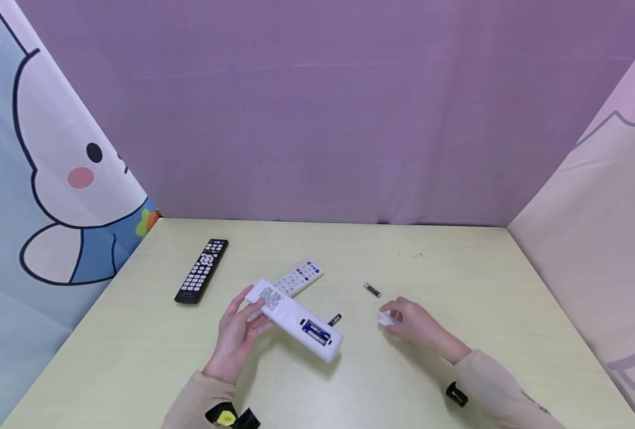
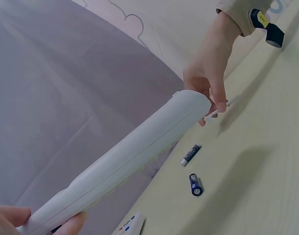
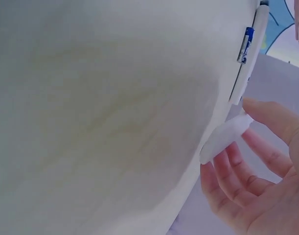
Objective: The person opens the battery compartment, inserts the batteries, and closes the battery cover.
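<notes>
My left hand point(image 1: 234, 342) grips a white remote control point(image 1: 290, 313) by one end, thumb on its upturned back. Toward its far end the battery compartment point(image 1: 316, 332) lies uncovered with blue batteries inside. In the left wrist view this remote point(image 2: 125, 142) appears edge-on, raised above the table. Off to the right, my right hand point(image 1: 416, 325) pinches a small white battery cover point(image 3: 225, 138) between thumb and fingers, just above the table and apart from the remote. One loose battery point(image 1: 372, 290) lies near the right hand; another battery point(image 1: 335, 320) is partly hidden behind the remote.
On the pale table point(image 1: 135, 351), a black remote point(image 1: 202, 271) lies face up at the left. A second white remote point(image 1: 300, 277) lies face up behind the held one, partly covered by it. A purple cloth point(image 1: 317, 119) hangs behind; printed cloths flank the table.
</notes>
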### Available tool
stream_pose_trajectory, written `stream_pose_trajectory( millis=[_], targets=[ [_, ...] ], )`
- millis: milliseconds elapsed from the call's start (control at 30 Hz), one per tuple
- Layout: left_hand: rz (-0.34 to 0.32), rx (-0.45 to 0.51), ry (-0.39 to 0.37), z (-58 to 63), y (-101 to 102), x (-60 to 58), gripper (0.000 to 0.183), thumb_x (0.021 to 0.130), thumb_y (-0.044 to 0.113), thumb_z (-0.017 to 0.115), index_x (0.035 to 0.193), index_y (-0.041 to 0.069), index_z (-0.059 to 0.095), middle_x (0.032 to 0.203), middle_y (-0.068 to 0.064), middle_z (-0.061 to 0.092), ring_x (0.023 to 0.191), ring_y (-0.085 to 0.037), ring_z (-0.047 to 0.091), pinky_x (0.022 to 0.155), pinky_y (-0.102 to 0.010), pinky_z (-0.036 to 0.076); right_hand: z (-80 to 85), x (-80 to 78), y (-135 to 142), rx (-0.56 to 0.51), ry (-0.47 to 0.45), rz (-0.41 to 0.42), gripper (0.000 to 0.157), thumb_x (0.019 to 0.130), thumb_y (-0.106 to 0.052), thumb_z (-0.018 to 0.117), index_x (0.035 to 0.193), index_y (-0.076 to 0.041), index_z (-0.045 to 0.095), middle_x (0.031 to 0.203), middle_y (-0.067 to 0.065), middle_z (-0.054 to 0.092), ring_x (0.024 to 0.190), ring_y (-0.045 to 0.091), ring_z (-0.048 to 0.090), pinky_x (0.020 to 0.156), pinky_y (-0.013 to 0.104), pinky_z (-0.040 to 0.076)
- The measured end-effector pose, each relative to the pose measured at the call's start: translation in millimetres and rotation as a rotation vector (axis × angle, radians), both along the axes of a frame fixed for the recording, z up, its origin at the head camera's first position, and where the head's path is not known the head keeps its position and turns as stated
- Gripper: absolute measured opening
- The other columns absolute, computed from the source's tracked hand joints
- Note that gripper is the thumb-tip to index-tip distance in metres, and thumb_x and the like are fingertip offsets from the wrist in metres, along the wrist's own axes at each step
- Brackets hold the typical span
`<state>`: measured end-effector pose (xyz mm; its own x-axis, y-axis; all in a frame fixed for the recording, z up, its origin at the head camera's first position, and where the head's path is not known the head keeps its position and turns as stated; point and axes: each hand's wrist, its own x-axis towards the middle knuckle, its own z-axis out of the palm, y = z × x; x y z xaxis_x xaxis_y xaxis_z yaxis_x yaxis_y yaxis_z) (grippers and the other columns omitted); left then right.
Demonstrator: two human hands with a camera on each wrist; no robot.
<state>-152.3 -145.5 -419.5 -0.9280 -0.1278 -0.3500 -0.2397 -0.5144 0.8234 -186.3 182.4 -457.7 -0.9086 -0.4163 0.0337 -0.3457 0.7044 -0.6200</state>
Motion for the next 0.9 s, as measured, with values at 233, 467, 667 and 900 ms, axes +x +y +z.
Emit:
stream_pose_trajectory(
  millis=[233,467,667,900],
  targets=[
    [-0.004,0.008,0.003,0.6,1,0.0,0.054,0.088,0.0,0.047,0.137,0.012,0.027,0.096,-0.004,0.057,0.08,-0.017,0.062,0.078,-0.03,0.053,4.9,4.4,-6,-0.113,0.028,-0.001,0.033,0.072,0.0,0.066,0.104,0.003,0.059,0.083,0.005,0.056,0.073,0.017,0.053,0.052,0.017,0.048],
    [-0.004,0.019,0.008,1.2,3,-0.5,0.055,0.087,-0.001,0.047,0.137,0.011,0.027,0.095,-0.004,0.058,0.079,-0.017,0.062,0.078,-0.031,0.053,14.0,11.1,-15,-0.202,0.095,-0.001,0.033,0.072,-0.001,0.068,0.103,0.003,0.06,0.084,0.005,0.058,0.075,0.018,0.055,0.06,0.018,0.051],
    [0.005,0.031,0.003,-1.4,3,-2.5,0.053,0.087,-0.002,0.046,0.136,0.011,0.028,0.096,-0.005,0.057,0.079,-0.018,0.062,0.079,-0.033,0.053,21.6,16.8,-23,-0.257,0.115,-0.016,0.033,0.073,-0.005,0.069,0.103,0.003,0.06,0.086,0.006,0.058,0.077,0.02,0.055,0.062,0.02,0.053],
    [0.0,0.026,0.008,-0.6,4,-2.5,0.054,0.087,-0.002,0.047,0.136,0.01,0.028,0.096,-0.005,0.057,0.079,-0.018,0.062,0.078,-0.032,0.053,28.1,22.1,-33,-0.308,0.133,-0.044,0.035,0.072,-0.005,0.07,0.105,0.0,0.06,0.084,0.002,0.057,0.077,0.017,0.056,0.064,0.024,0.054]
  ],
)
